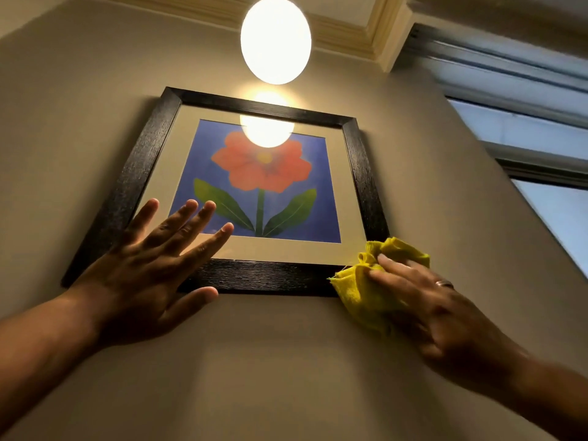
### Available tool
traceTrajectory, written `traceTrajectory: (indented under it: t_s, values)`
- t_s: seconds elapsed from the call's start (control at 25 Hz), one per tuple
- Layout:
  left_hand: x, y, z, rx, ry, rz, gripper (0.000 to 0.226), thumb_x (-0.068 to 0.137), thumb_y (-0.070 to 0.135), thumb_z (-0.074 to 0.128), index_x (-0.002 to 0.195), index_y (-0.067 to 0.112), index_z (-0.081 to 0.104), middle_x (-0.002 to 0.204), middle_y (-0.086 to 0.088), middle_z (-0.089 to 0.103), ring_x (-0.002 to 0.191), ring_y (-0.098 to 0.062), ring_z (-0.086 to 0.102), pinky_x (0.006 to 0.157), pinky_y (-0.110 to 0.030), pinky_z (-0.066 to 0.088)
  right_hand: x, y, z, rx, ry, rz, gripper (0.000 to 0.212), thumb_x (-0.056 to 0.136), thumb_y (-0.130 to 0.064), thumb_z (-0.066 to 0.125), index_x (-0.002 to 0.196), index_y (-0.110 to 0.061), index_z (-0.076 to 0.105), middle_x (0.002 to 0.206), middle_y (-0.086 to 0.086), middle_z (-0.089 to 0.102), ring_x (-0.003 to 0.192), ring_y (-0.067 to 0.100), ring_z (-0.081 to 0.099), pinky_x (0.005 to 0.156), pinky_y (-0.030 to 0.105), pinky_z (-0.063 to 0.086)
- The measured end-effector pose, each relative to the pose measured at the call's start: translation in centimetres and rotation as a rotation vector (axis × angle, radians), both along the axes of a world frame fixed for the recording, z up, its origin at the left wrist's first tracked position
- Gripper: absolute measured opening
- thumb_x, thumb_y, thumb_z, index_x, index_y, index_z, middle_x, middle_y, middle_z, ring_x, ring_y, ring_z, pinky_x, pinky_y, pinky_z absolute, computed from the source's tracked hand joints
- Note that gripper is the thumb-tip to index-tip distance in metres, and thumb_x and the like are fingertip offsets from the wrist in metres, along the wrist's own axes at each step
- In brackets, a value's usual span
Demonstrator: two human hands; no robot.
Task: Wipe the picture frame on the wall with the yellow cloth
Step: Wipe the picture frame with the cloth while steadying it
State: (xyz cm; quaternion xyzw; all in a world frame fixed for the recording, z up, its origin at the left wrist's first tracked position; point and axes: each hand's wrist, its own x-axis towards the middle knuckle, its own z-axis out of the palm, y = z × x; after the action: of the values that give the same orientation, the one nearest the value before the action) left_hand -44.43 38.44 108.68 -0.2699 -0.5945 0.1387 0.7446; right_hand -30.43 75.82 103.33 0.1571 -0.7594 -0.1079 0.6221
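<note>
Right fingers press the bunched yellow cloth onto the dark wooden picture frame's lower right corner; left hand, spread and empty, braces it.

The left hand covers the lower-left corner of the picture frame, and the yellow cloth under the right hand hides its lower-right corner. A lamp's glare masks the print's upper part. Both forearms and the window are cut off by the edges.
</note>
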Motion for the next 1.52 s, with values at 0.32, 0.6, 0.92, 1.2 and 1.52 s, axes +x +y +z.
traceTrajectory:
  t_s: [0.32,0.6,0.92,1.2,1.52]
  values:
    - [-0.5,-0.5,0.3,0.009,-0.017,0.011,0.081,0.089,0.072,0.023,0.156,0.028,0.01,0.167,-0.005,0.0,0.153,-0.022,-0.002,0.122,-0.052,-0.005,1.5,-5.2,21.9,-0.291,0.104,-0.088,0.057,0.086,-0.006,0.048,0.14,-0.023,0.041,0.14,0.014,0.051,0.123,0.035,0.049,0.105,0.042,0.043]
    - [0.4,-0.3,-0.4,0.04,-0.045,0.015,0.085,0.087,0.076,0.023,0.156,0.028,0.009,0.165,-0.009,0.009,0.153,-0.026,0.005,0.12,-0.058,0.005,2.5,-3.4,4.4,-0.005,-0.074,-0.269,0.041,0.07,-0.048,0.045,0.108,-0.039,0.054,0.101,-0.008,0.057,0.079,0.017,0.058,0.067,0.03,0.05]
    - [0.6,-0.5,-0.2,0.054,-0.053,0.054,0.088,0.085,0.078,0.024,0.156,0.028,0.008,0.163,-0.011,0.015,0.15,-0.033,0.014,0.119,-0.058,0.008,-0.3,-6.7,26.4,-0.389,0.17,-0.24,0.047,0.089,-0.025,0.05,0.136,-0.023,0.042,0.14,0.014,0.05,0.124,0.04,0.048,0.104,0.045,0.042]
    - [0.5,-0.3,-0.5,0.052,-0.093,0.024,0.088,0.084,0.08,0.017,0.155,0.031,0.001,0.164,-0.01,0.01,0.151,-0.031,0.007,0.119,-0.064,0.012,-0.2,-3.6,7.3,-0.201,0.079,-0.178,0.069,0.078,-0.028,0.053,0.143,-0.034,0.031,0.155,0.002,0.034,0.139,0.026,0.036,0.109,0.04,0.036]
    - [-0.2,-0.2,-0.6,0.072,-0.077,-0.019,0.082,0.087,0.075,0.013,0.155,0.033,-0.003,0.164,-0.009,0.007,0.151,-0.03,0.005,0.121,-0.061,0.007,-1.5,-3.9,16.5,-0.25,0.108,-0.105,0.071,0.086,-0.014,0.052,0.148,-0.028,0.02,0.161,0.014,0.009,0.147,0.036,0.008,0.122,0.043,0.01]
